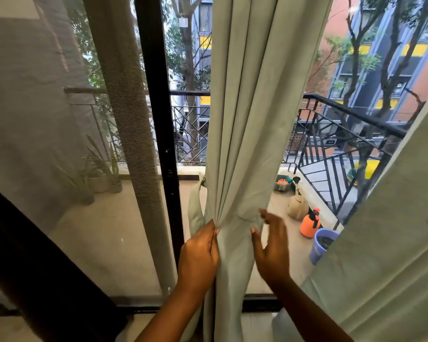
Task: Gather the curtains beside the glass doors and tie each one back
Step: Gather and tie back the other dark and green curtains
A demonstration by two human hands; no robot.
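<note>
Before the glass door, the pale green curtain (245, 134) is bunched into folds, left hand (200, 253) pinching its edge, right hand (272, 245) spread just beside it; the tie-back (195, 206) hangs loose, nothing tied yet, and the right-hand curtain (391, 243) looks untouched

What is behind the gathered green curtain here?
Behind the gathered curtain lie the glass door, the balcony railing and an orange sprayer beside it. Whatever sits directly behind its folds is covered.
</note>
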